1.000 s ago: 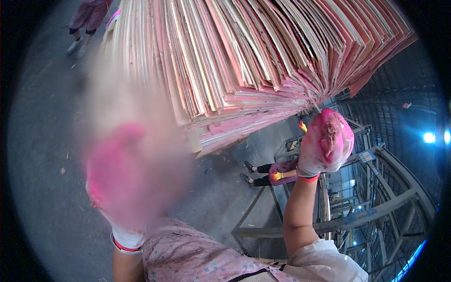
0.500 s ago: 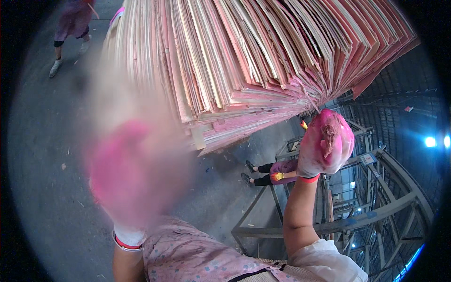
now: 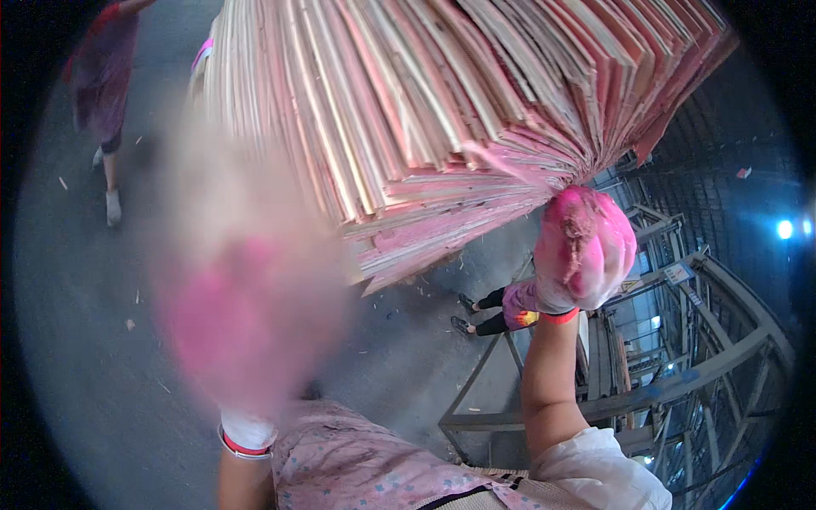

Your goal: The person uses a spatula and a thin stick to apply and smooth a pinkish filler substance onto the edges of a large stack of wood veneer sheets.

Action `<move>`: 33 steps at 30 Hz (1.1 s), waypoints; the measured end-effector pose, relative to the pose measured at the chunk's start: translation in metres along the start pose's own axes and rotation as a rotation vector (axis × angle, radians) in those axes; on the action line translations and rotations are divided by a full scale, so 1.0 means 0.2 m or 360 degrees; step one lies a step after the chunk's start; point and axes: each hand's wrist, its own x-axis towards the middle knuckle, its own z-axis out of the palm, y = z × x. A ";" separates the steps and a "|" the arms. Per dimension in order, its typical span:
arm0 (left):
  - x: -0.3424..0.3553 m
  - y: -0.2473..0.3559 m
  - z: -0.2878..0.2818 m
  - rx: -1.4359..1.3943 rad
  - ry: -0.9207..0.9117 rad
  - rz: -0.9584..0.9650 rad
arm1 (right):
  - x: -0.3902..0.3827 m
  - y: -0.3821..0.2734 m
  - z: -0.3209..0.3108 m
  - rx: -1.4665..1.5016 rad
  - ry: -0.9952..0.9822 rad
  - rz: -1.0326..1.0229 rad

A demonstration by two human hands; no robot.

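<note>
A thick stack of pale and pink-stained thin sheets (image 3: 408,93) fills the upper view, fanned along its lower side and bunched at the right. My right hand (image 3: 586,246), in a pink-stained white glove, is closed just below that bunched edge; what it grips is hidden, and a ragged fibrous patch shows on the glove. A blurred pink strip (image 3: 501,166) crosses the sheets just above it. My left hand (image 3: 238,323), gloved, lies behind a heavy blur at the left, below the stack; its fingers and anything in them cannot be made out.
A person (image 3: 106,93) is on the grey floor (image 3: 102,323) at upper left. Another person's dark-clad legs (image 3: 489,323) show behind my right arm. Grey metal frames (image 3: 731,348) stand at right, with bright lamps (image 3: 784,229) beyond.
My right hand has shifted slightly up and left, toward the stack's edge. The pink strip has swung leftward. The person at upper left has moved lower in the view.
</note>
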 end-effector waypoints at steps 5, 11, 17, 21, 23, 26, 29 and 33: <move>0.02 -0.06 0.08 0.1422 -0.0027 0.0912 | 0.04 0.03 0.02 -0.0036 0.0001 -0.0066; 0.02 -0.05 0.19 0.1630 -0.0107 0.1200 | 0.07 0.06 0.02 0.0050 -0.0058 -0.0036; 0.06 -0.01 0.41 0.2217 -0.0205 0.1618 | 0.07 0.11 0.08 0.0073 0.0008 -0.0059; 0.11 -0.06 0.55 0.2244 -0.0478 0.1815 | 0.02 0.11 0.14 0.0123 0.0041 -0.0009; 0.16 -0.08 0.60 0.2131 -0.0621 0.1930 | 0.00 0.10 0.17 0.0104 0.0088 0.0027; 0.23 -0.09 0.65 0.2199 -0.0733 0.2114 | -0.02 0.08 0.18 0.0138 0.0068 0.0119; 0.24 -0.11 0.66 0.2354 -0.0670 0.2143 | -0.03 0.06 0.20 0.0153 0.0070 0.0202; 0.24 -0.13 0.68 0.2536 -0.0547 0.2201 | -0.04 0.02 0.22 0.0133 0.0104 0.0342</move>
